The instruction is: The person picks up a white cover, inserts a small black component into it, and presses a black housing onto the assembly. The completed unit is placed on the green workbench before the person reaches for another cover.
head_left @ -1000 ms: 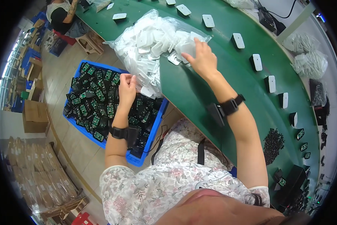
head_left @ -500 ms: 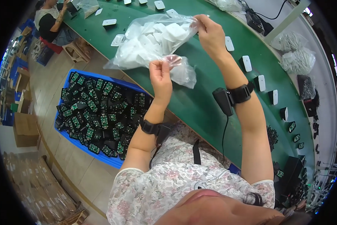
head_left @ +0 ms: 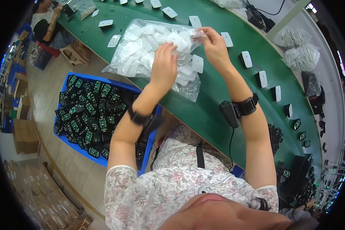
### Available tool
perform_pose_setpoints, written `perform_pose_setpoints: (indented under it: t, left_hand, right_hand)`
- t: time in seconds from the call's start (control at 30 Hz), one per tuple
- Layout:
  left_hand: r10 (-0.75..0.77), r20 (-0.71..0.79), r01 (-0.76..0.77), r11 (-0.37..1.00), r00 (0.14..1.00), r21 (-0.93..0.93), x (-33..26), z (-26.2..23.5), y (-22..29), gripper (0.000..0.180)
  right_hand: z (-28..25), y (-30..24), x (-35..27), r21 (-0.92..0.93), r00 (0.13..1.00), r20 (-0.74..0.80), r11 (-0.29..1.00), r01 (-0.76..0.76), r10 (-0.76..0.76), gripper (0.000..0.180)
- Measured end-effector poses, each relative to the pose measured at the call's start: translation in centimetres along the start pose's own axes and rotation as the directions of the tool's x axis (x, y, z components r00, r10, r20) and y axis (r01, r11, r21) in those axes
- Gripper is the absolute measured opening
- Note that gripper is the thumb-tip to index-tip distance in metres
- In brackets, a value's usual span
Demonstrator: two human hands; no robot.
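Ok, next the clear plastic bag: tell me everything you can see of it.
The clear plastic bag is thin, shiny and crumpled, filled with a loose heap of flat white pieces. It lies slumped on the green table, its left corner seeming to jut past the near edge. The right hand pinches its upper right rim. The left hand, slightly blurred, is over its middle; whether it touches the plastic can't be told.

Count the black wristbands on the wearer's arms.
2. The left wristband sits below the left hand, which is over the clear bag; the right wristband sits below the right hand, which pinches that bag's edge. Neither is hidden.
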State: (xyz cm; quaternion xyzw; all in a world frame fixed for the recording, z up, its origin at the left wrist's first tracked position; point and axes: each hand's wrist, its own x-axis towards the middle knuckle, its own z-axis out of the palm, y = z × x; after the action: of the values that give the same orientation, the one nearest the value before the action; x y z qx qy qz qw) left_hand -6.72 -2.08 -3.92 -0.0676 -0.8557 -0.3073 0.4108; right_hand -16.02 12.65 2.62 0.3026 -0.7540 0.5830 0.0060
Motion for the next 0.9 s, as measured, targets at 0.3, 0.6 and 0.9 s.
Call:
perform_pose_setpoints:
  t: [0.3, 0.6, 0.9]
  left_hand:
    - [-0.28, 0.316, 0.22, 0.952, 0.906, 0.215, 3.5, 1.7, -4.4, 0.047]
    - [-0.312, 0.22, 0.347, 0.927, 0.924, -0.141, 1.2, -6.2, -0.1, 0.027]
    - [-0.711, -0.115, 0.525, 0.39, 0.693, 0.757, 5.6, -8.8, -19.3, 0.053]
  right_hand:
    - [-0.3, 1.0, -1.0, 0.159, 0.994, -0.107, 0.987, 0.005, 0.012, 0.019]
    - [-2.5, 4.8, -5.0, 0.014, 0.986, -0.079, 0.989, -0.146, 0.147, 0.018]
    - [-1.6, 1.4, -7.2, -0.185, 0.991, 0.054, 0.977, -0.11, 0.122, 0.019]
